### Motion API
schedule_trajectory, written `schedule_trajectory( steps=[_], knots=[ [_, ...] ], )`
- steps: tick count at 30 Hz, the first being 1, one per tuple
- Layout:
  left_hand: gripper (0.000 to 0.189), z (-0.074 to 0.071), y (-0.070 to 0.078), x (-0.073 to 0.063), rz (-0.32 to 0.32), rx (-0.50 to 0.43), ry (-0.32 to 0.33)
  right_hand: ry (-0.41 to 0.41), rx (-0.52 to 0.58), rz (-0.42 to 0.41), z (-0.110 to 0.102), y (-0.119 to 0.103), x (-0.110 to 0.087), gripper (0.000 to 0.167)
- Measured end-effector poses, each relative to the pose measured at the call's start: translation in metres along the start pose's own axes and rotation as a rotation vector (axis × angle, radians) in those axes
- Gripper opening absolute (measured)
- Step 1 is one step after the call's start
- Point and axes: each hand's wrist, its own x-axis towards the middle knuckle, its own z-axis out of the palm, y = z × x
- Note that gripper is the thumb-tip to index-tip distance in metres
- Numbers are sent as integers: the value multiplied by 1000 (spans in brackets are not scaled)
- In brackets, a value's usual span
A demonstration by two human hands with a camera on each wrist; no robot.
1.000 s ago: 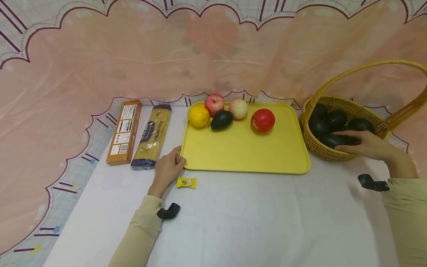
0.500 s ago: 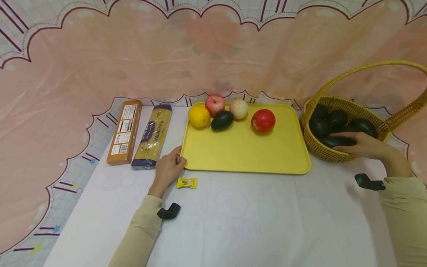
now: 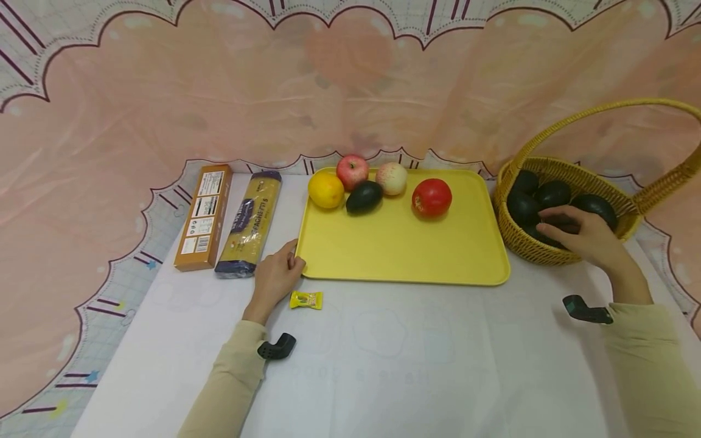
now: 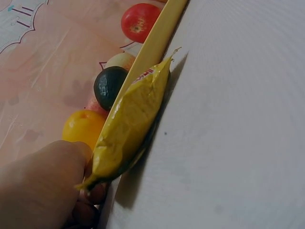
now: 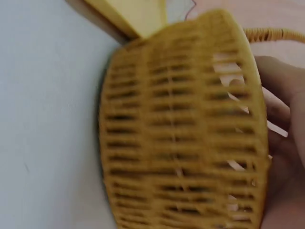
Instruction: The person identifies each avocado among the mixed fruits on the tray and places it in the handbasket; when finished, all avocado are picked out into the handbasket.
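My left hand (image 3: 276, 278) grips the near left corner of a yellow tray (image 3: 405, 258), thumb at the rim. On the tray lie a lemon (image 3: 325, 190), an apple (image 3: 352, 172), a peach (image 3: 391, 178), a dark green avocado (image 3: 364, 198) and a red pomegranate (image 3: 431, 198). Over the near rim of a wicker basket (image 5: 181, 124), my right hand (image 3: 588, 234) reaches in with thumb and fingers apart. Its fingertips are close over dark avocados (image 3: 523, 208), and no fruit shows in its grasp. The hand partly hides the nearest avocado (image 3: 539, 235).
A small yellow wrapped candy (image 3: 306, 300) lies in front of the tray's left corner. Left of the tray are a spaghetti pack (image 3: 252, 225) and an orange-brown box (image 3: 204, 219). The basket's tall handle (image 3: 597, 108) arches above its opening. A patterned cloth hangs behind.
My right hand has let go of an avocado, which sits lower in the basket. The hand has drawn its fingers in and its wrist has shifted left. The left hand stays put.
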Motion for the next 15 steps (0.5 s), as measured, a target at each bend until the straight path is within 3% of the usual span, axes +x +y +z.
schedule_trajectory(
  steps=[6,15],
  knots=[
    [48,0,0,0,-10,-8,-8,113,94,-52,18,-14,1,41],
    [48,0,0,0,-21,4,-13,176,172,-259,43,-42,10,28]
  ],
)
